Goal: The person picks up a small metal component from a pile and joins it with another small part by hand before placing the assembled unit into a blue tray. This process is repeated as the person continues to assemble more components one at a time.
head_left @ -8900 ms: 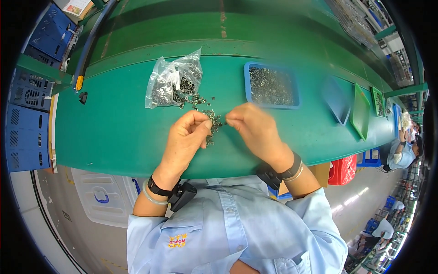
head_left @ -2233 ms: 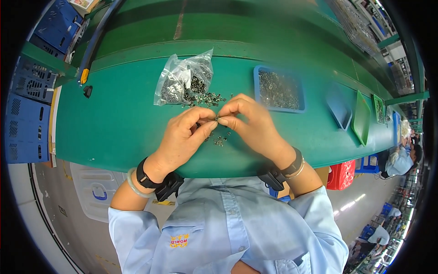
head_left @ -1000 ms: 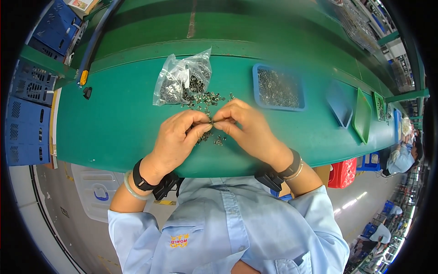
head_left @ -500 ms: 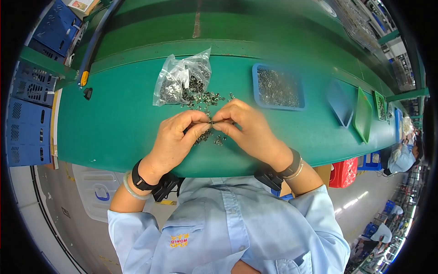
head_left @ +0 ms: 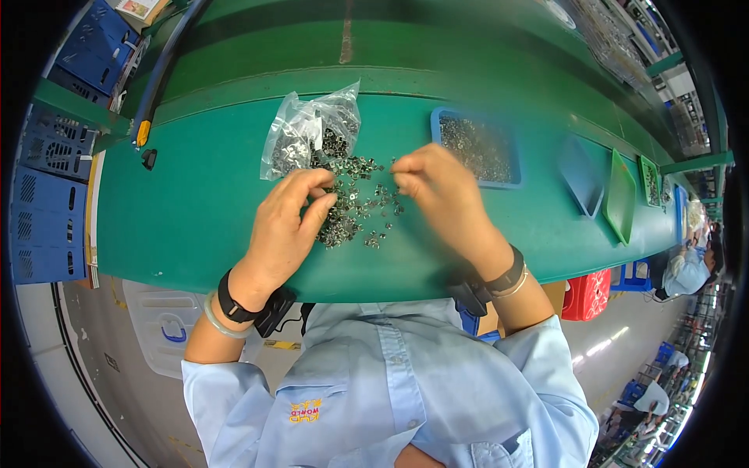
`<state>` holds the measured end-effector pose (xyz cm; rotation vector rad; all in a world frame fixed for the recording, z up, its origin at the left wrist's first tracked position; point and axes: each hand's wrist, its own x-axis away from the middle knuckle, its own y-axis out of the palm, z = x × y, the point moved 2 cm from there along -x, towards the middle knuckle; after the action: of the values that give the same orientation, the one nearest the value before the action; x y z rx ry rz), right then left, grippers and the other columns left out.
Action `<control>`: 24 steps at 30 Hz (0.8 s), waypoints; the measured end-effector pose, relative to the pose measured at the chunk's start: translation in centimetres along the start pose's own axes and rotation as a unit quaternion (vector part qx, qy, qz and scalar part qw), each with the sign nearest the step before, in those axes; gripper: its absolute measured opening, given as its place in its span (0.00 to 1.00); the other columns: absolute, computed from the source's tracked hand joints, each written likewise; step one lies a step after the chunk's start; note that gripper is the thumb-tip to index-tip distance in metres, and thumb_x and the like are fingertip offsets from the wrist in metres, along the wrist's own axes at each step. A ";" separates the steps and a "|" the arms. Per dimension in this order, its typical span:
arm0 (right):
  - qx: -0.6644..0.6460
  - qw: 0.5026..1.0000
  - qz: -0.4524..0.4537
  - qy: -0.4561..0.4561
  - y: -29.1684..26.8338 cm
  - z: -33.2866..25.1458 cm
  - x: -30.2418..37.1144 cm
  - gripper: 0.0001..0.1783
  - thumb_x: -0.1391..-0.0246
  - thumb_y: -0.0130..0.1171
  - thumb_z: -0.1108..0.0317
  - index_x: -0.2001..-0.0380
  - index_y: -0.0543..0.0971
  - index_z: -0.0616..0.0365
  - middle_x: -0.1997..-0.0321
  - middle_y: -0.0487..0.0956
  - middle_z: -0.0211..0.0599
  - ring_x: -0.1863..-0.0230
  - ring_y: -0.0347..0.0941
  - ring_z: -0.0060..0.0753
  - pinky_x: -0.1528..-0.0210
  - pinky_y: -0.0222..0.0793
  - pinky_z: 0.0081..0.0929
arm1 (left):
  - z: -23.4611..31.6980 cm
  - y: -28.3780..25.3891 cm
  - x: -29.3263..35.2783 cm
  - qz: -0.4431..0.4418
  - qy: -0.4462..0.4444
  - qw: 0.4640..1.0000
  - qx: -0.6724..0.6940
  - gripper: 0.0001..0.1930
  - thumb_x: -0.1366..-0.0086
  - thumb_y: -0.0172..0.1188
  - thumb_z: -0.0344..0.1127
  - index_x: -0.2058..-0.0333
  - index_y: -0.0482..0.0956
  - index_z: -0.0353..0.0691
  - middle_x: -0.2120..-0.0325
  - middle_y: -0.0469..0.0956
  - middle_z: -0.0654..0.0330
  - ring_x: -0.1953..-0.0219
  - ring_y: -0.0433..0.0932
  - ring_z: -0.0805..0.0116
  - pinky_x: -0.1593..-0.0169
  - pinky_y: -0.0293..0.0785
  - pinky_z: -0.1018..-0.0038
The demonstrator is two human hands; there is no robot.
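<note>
A loose pile of small shiny metal parts (head_left: 341, 226) lies on the green tabletop, with more scattered to its right. At the pile's left edge, my left hand (head_left: 282, 222) has its thumb and forefinger apart, and I see nothing held between them. My right hand (head_left: 445, 195) is lifted to the right of the pile, somewhat blurred, thumb and forefinger pinched. What sits in that pinch, if anything, is too small to make out. Beyond the pile, a clear plastic bag (head_left: 285, 136) spills similar metal parts. A blue tray (head_left: 437, 148) full of small metal pieces stands behind my right hand.
To the right on the table are a tilted blue tray (head_left: 581, 175), a green tray (head_left: 621, 199) and a small green bin (head_left: 650, 179) with parts. Blue crates (head_left: 51, 226) stack at the left. A yellow-and-black cutter (head_left: 143, 131) is at the far left edge.
My hands were together over the pile, pinching a small metal part between them. Now they are apart: the left has drawn back left, the right has moved up and right toward the blue tray.
</note>
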<state>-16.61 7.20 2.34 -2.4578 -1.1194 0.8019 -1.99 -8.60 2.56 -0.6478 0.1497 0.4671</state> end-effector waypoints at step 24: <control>0.338 0.928 -0.114 -0.105 0.4 2.0 -1.4 0.12 0.52 0.54 0.77 0.62 0.77 0.60 0.66 0.74 0.40 0.63 0.71 0.46 0.60 0.69 0.37 | 1.1 1.6 2.5 -0.248 0.100 0.931 -0.250 0.29 0.49 0.65 0.45 0.48 0.71 0.47 0.39 0.58 0.54 0.35 0.53 0.52 0.37 0.49 0.49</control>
<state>-18.36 6.00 1.13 -1.6723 -0.9570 1.1604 -0.58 -5.83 1.89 -1.1978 0.0534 -0.0634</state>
